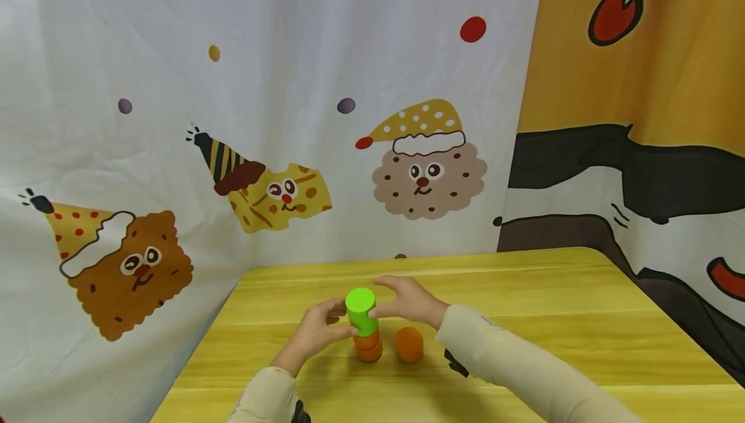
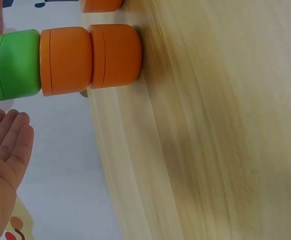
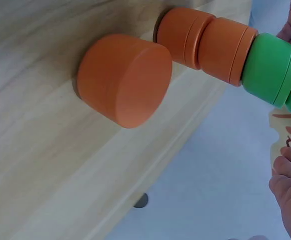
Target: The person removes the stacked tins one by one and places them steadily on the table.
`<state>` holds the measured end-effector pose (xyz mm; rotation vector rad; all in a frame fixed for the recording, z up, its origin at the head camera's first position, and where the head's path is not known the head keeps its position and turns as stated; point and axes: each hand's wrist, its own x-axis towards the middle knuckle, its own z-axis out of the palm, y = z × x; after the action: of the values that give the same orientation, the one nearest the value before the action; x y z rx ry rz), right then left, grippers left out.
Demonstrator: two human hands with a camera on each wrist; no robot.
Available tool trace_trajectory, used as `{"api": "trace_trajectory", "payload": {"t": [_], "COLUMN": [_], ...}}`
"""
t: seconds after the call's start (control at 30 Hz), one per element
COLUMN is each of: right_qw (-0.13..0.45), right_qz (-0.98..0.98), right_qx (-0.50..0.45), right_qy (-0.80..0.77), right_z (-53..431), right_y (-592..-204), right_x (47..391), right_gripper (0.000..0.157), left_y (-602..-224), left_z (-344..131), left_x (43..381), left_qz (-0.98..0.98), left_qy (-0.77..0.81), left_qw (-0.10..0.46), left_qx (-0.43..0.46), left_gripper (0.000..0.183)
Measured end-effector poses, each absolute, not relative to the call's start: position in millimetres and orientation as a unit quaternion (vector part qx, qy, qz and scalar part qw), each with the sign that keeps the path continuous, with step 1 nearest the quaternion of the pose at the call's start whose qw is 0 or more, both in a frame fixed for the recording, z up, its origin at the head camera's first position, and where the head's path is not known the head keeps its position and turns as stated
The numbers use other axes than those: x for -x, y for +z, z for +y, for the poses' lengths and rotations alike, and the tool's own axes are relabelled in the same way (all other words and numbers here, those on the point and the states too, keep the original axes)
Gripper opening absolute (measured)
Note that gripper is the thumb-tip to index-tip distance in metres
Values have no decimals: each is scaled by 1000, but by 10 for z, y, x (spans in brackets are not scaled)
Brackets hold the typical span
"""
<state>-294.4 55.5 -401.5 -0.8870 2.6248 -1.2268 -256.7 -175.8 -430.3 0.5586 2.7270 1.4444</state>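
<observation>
Four-high wording aside, two green round lidded jars stand on two orange ones in an upright stack; the upper green jar (image 1: 360, 303) tops it, above the lower green jar (image 2: 18, 65). Beneath are the upper orange jar (image 2: 66, 60) and the bottom orange jar (image 2: 116, 56). My left hand (image 1: 317, 329) is at the stack's left, fingers nearly straight and apart from it, thumb in front of the green jars. From the right, my right hand (image 1: 412, 300) reaches around the top, fingers spread, its thumb overlapping the upper green jar; contact is unclear.
A loose orange jar (image 3: 130, 80) stands on the wooden table (image 1: 524, 319) just right of the stack. Behind the table's far edge hangs a white printed curtain (image 1: 302, 74) with cartoon food figures.
</observation>
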Motion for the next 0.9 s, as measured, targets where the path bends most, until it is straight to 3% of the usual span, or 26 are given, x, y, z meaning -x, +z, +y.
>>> {"api": "trace_trajectory", "payload": {"t": [0.27, 0.7, 0.9], "right_qw": [67, 77, 84], "right_qz": [867, 855, 860], "right_qx": [302, 330, 317], "right_qy": [-390, -392, -392], "right_z": [456, 403, 411], "right_y": [-3976, -3943, -3974], "right_x": [2954, 2910, 2910], "right_gripper": [75, 55, 61], "left_y": [-4338, -4344, -4348], "left_z": [-1744, -1733, -1724], "left_x": [2589, 2612, 2609], "left_qz": [866, 865, 868], "left_qy": [463, 463, 458], "left_qw": [10, 6, 2], "left_qx": [-188, -193, -192], "left_gripper": [56, 49, 49]}}
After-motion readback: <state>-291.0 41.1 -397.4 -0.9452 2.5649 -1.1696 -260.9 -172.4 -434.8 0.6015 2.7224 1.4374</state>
